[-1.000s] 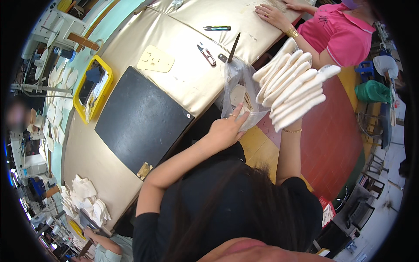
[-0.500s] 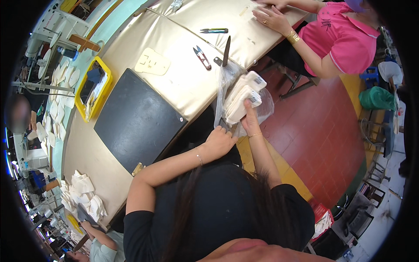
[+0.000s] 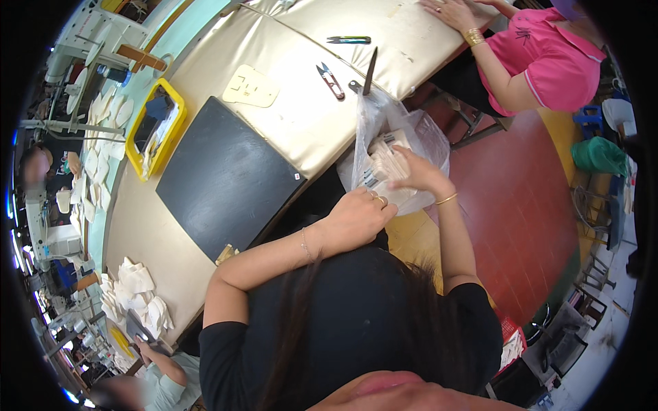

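Note:
A clear plastic bag (image 3: pixel 439 140) hangs at the table's edge, its mouth spread wide. Down inside it sits a stack of cream cloth pieces (image 3: pixel 385 163) with dark-marked labels at the ends. My left hand (image 3: pixel 360 216) is closed on the bag's near rim. Over the stack, my right hand (image 3: pixel 426 175) reaches into the mouth with thumb and fingers apart, touching the cloth. Its fingertips are partly blurred. A dark upright blade (image 3: pixel 371 72) stands at the table edge by the bag's far rim.
On the table lie thread snips (image 3: pixel 330 81), a second pair of snips (image 3: pixel 348 40), a cream template (image 3: pixel 251 86), a black board (image 3: pixel 229 175) and a yellow-rimmed tray (image 3: pixel 179 113). A co-worker in a pink shirt (image 3: pixel 548 68) sits far right. White cloth pieces (image 3: pixel 137 294) lie near left.
The stack has gone down from above the bag's mouth into the bag. My right hand has loosened from around it, fingers now spread. My left hand stays on the rim.

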`<state>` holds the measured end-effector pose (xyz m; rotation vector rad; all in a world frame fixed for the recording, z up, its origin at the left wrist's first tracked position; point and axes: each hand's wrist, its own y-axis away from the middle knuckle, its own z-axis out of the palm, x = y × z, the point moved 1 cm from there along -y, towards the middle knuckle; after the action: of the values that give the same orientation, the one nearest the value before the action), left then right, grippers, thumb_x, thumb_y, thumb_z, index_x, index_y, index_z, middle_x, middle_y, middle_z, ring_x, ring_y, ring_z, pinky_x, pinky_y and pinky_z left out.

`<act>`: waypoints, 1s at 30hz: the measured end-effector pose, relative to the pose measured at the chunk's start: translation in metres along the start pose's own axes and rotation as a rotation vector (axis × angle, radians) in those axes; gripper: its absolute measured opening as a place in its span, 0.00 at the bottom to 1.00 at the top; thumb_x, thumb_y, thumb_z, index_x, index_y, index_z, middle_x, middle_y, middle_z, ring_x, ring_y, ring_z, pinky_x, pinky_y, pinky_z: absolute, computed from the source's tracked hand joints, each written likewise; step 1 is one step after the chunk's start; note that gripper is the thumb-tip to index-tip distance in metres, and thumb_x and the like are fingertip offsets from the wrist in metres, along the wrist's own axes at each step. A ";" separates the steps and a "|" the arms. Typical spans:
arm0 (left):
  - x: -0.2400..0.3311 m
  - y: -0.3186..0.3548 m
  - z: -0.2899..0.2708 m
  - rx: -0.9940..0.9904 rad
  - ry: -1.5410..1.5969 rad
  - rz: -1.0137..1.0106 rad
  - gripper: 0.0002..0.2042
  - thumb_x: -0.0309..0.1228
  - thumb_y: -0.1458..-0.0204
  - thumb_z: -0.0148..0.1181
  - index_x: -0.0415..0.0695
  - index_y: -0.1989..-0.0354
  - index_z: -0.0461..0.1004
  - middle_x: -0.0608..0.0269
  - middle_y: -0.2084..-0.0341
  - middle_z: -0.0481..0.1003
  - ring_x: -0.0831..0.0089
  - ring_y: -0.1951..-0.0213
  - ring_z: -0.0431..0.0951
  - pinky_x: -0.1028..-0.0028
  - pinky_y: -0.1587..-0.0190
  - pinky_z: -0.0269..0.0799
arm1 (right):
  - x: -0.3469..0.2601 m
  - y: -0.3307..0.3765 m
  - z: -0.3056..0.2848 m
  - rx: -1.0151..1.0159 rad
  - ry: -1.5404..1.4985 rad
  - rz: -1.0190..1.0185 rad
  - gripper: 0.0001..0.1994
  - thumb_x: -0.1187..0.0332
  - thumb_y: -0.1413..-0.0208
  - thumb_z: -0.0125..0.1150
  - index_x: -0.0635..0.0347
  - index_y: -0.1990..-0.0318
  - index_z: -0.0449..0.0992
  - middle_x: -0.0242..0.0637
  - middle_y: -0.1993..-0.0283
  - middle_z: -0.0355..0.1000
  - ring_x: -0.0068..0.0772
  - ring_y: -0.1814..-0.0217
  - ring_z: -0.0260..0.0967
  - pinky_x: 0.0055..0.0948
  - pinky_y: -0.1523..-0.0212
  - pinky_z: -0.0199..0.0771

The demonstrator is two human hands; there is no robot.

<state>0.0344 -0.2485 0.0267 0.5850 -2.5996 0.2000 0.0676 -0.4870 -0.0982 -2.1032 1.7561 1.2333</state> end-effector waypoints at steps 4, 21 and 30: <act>-0.009 0.012 -0.017 0.006 0.064 -0.034 0.10 0.24 0.58 0.60 0.41 0.64 0.72 0.58 0.70 0.75 0.59 0.64 0.77 0.63 0.59 0.70 | -0.021 -0.035 -0.044 0.864 0.133 -0.042 0.21 0.55 0.48 0.72 0.61 0.57 0.75 0.41 0.55 0.75 0.46 0.55 0.73 0.46 0.53 0.71; -0.018 0.026 -0.109 0.214 0.153 0.008 0.16 0.20 0.63 0.62 0.41 0.61 0.75 0.60 0.74 0.71 0.60 0.68 0.74 0.66 0.61 0.69 | -0.114 -0.075 -0.134 0.869 -0.093 -0.115 0.12 0.66 0.31 0.52 0.65 0.66 0.65 0.46 0.74 0.73 0.41 0.72 0.75 0.35 0.68 0.72; 0.018 0.047 -0.158 0.390 0.171 0.268 0.17 0.24 0.62 0.63 0.39 0.58 0.78 0.66 0.78 0.64 0.68 0.75 0.67 0.68 0.73 0.59 | -0.160 -0.028 -0.197 1.036 -0.267 -0.346 0.09 0.69 0.31 0.53 0.62 0.64 0.68 0.33 0.73 0.70 0.23 0.69 0.74 0.23 0.70 0.68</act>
<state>0.0642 -0.1757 0.1728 0.3245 -2.4746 0.8200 0.1917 -0.4702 0.1245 -1.4276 1.3567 0.3260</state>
